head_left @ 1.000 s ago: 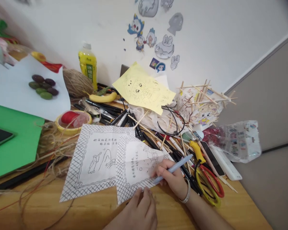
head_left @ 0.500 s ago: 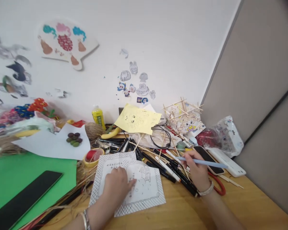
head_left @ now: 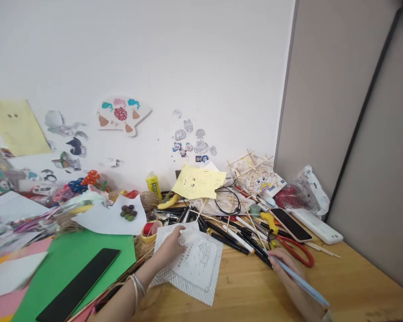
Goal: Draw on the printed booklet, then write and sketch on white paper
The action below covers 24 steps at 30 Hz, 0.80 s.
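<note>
My left hand [head_left: 172, 245] pinches the upper left edge of a white sheet with an ink drawing [head_left: 201, 266], which has a hatched border and looks slightly lifted and tilted. Beneath it lies a second hatched-border sheet [head_left: 163, 276], mostly covered. My right hand [head_left: 289, 272] is closed around a light blue pen [head_left: 304, 286], low over the wooden table [head_left: 251, 290] to the right of the sheets. The pen slants down to the right, its far end pointing away from the papers.
Several black and white markers [head_left: 243, 239] and wooden sticks lie behind the sheets. Red-handled scissors [head_left: 304, 257], a phone [head_left: 291, 224] and a white case-like object [head_left: 317, 226] are at right. Green paper [head_left: 121, 241] carrying a black bar [head_left: 80, 284] lies left. A yellow sheet [head_left: 201, 182] leans behind.
My left hand has gone from resting on the sheets to gripping the top one, which has turned. My right hand has lowered with the pen. The view has shifted left and up.
</note>
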### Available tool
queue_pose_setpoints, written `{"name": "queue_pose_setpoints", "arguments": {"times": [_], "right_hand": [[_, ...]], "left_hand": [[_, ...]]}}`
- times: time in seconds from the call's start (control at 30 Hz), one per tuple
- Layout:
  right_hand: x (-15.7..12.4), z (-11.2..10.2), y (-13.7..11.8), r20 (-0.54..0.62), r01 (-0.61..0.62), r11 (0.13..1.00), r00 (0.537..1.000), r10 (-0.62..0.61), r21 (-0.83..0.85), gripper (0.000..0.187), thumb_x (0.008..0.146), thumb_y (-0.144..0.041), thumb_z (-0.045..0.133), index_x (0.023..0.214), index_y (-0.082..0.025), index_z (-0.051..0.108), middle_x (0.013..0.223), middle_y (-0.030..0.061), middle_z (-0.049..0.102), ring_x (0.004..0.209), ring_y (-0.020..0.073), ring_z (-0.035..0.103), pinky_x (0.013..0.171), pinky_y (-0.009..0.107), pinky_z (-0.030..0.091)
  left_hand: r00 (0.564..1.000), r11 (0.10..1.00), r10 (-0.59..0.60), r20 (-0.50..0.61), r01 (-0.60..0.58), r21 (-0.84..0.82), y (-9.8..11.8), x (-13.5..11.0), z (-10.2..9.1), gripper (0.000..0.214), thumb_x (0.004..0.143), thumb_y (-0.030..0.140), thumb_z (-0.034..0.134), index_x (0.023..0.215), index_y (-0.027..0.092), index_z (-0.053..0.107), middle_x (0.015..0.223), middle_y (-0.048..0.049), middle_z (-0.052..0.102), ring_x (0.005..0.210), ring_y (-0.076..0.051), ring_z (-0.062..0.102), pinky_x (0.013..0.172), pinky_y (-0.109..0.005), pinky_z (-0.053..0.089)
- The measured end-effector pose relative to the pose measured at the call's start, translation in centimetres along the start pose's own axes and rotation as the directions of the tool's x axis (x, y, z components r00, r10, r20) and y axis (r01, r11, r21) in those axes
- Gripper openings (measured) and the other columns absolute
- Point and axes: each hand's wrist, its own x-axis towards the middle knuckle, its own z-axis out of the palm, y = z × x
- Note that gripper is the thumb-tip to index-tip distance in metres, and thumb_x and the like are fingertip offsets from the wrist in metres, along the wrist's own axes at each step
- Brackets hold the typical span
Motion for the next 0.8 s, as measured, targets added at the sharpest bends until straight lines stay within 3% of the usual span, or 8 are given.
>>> {"name": "queue_pose_setpoints", "arguments": {"times": [0.1,0.17,0.33,0.57,0.8], "right_hand": [[-0.1,0.3,0.8,-0.037,-0.036,0.999,0.999,0.035,-0.025,0.029,0.081,-0.046,0.056,0.081,-0.021,0.07,0.085,0.009,0.072,0.079,0.0257,0.068,0.073,0.033,0.058],[0.0,0.3,1.1,-0.053,-0.084,0.996,0.995,0.082,-0.029,0.032,0.08,-0.048,0.054,0.082,-0.021,0.071,0.082,0.0091,0.072,0.076,0.0259,0.069,0.07,0.033,0.059],[-0.1,0.3,1.0,0.046,-0.167,0.985,0.985,0.168,-0.033,0.039,0.08,-0.054,0.052,0.085,-0.022,0.072,0.08,0.008,0.075,0.068,0.0247,0.069,0.066,0.032,0.059],[-0.4,2.1,-0.1,0.233,-0.116,0.987,0.968,0.087,0.111,0.042,0.078,-0.061,0.057,0.085,-0.023,0.074,0.092,0.0097,0.075,0.092,0.0286,0.069,0.085,0.036,0.056],[3.5,7.4,-2.7,0.316,-0.187,0.908,0.946,0.064,0.375,0.049,0.084,-0.061,0.052,0.112,-0.023,0.062,0.116,0.0121,0.067,0.103,0.0274,0.064,0.092,0.041,0.05]], "left_hand": [[0.987,0.985,0.161,-0.003,-0.161,-0.056,0.1,0.1,-3.3,0.041,0.092,0.028,0.059,0.131,0.019,0.048,0.138,-0.0115,0.045,0.119,-0.029,0.051,0.097,-0.053,0.043],[0.959,0.958,0.277,0.056,-0.271,-0.087,0.5,0.1,-5.7,0.045,0.092,0.027,0.06,0.134,0.021,0.046,0.142,-0.0112,0.042,0.125,-0.03,0.045,0.103,-0.055,0.038],[0.847,0.887,0.461,0.264,-0.442,-0.133,2.0,1.3,-9.8,0.025,0.093,0.031,0.058,0.113,0.016,0.06,0.12,-0.0082,0.059,0.107,-0.024,0.058,0.092,-0.046,0.048],[0.806,0.861,0.501,0.315,-0.502,-0.084,3.7,4.4,-10.8,0.028,0.093,0.032,0.057,0.117,0.017,0.058,0.122,-0.0089,0.057,0.104,-0.024,0.059,0.088,-0.044,0.05],[0.768,0.837,0.544,0.337,-0.524,-0.158,6.2,4.8,-11.8,0.031,0.092,0.031,0.059,0.12,0.018,0.057,0.127,-0.0095,0.055,0.112,-0.026,0.055,0.095,-0.049,0.046]]}}
